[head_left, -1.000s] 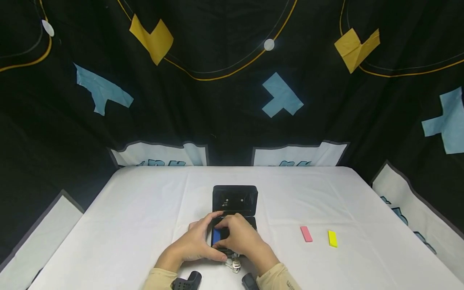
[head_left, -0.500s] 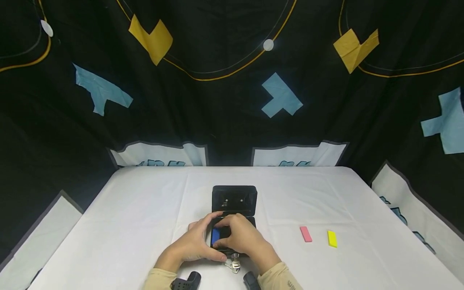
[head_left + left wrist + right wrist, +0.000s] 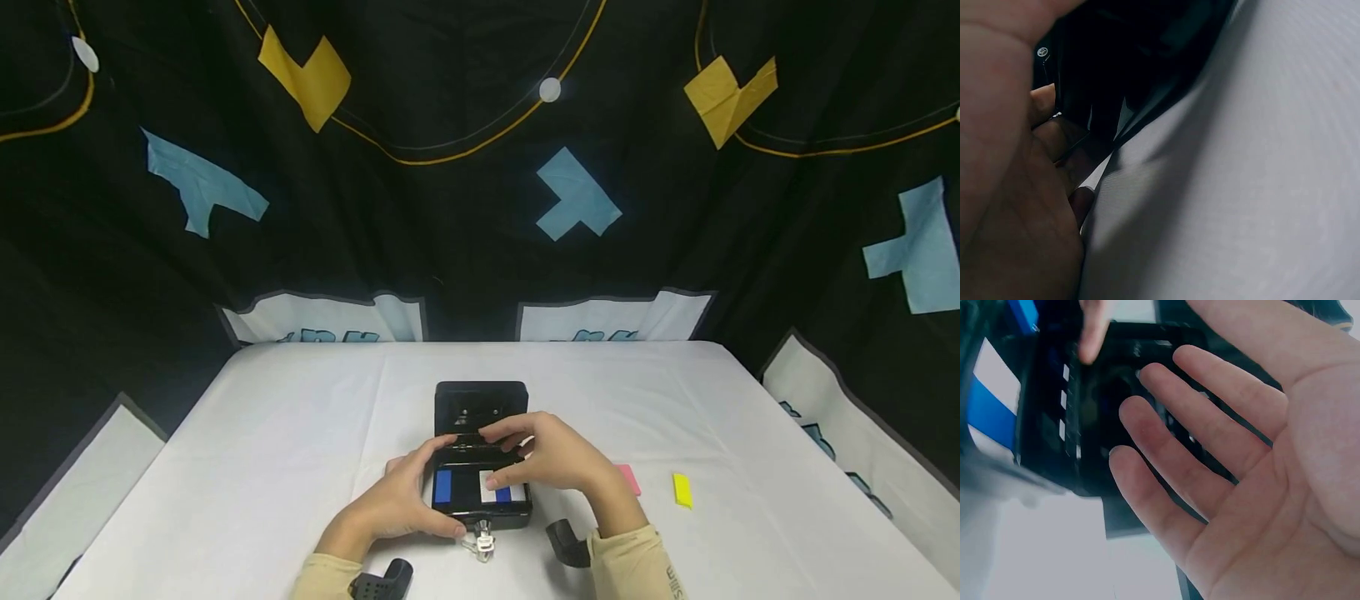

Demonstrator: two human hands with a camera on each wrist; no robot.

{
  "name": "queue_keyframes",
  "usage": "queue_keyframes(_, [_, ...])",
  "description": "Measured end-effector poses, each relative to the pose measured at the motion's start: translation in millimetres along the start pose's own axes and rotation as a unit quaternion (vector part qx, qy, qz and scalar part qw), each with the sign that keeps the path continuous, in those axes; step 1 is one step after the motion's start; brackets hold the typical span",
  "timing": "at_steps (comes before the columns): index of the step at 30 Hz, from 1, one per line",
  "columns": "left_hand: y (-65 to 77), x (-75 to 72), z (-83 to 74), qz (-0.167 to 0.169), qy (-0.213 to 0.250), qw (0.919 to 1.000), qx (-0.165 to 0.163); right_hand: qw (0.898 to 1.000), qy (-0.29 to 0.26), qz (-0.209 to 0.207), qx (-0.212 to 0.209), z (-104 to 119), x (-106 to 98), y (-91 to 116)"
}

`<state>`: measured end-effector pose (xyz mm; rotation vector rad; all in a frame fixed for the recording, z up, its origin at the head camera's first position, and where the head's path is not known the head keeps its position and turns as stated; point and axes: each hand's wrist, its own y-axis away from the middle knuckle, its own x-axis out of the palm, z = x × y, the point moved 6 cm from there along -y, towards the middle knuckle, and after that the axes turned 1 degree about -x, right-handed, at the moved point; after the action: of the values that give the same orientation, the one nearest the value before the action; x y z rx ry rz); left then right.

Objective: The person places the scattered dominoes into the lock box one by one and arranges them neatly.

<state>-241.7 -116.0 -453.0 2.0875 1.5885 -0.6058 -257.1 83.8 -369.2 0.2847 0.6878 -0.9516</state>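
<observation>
A black lidded metal box (image 3: 467, 519) stands on the table with its lid (image 3: 481, 400) raised. My left hand (image 3: 397, 500) holds its left side in the head view, thumb at the front and fingers toward the back; the left wrist view shows the fingers (image 3: 1050, 134) along the dark wall. My right hand (image 3: 558, 454) hovers over the box's right part, its fingers (image 3: 1160, 434) extended and holding nothing. Inside lie a blue piece (image 3: 443, 486) at the left and a white-and-blue block, apparently an eraser (image 3: 503, 494), at the right, partly behind my thumb.
Keys (image 3: 483, 542) hang at the box's front. A pink block (image 3: 628, 477), partly hidden by the right arm, and a yellow block (image 3: 682, 490) lie to the right on the white-covered table (image 3: 300, 417). A black curtain (image 3: 450, 250) hangs behind.
My right hand has risen out of the box and moved right, its fingers spreading. The white-and-blue block now shows inside. My left hand stays at the box's left side.
</observation>
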Motion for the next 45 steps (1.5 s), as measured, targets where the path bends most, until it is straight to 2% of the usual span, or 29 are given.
queue_keyframes(5, [-1.1, -0.8, 0.8, -0.009, 0.002, 1.0000, -0.001, 1.000, -0.009, -0.003, 0.015, -9.6, -16.5, 8.6])
queue_keyframes(12, [-1.3, 0.7, 1.2, -0.008, 0.007, 0.9999, 0.007, 0.999, 0.000, -0.014, 0.045, -34.4, -39.9, 30.2])
queue_keyframes(18, [1.0, 0.2, 1.3, -0.009, -0.003, 0.9999, 0.004, 0.989, 0.009, -0.030, 0.142, -65.8, -61.1, 53.0])
queue_keyframes(21, [2.0, -1.7, 0.5, -0.011, -0.002, 0.9999, 0.004, 0.985, 0.011, -0.031, 0.168, -78.5, -67.6, 61.4])
queue_keyframes(27, [-0.4, -1.9, 0.4, -0.011, 0.004, 0.9999, 0.009, 0.980, 0.003, -0.036, 0.194, -98.6, -75.5, 74.9])
queue_keyframes(33, [-0.8, -0.3, 1.1, -0.011, 0.003, 0.9999, 0.011, 0.965, 0.069, -0.058, 0.244, -116.6, -84.0, 85.7])
queue_keyframes(36, [-0.7, -0.9, 1.4, -0.011, 0.002, 0.9999, 0.011, 0.959, 0.079, -0.059, 0.267, -123.7, -84.8, 89.4])
queue_keyframes(45, [-1.7, 0.5, 1.3, -0.010, 0.005, 0.9999, 0.010, 0.955, 0.076, -0.059, 0.282, -131.0, -84.1, 92.2])
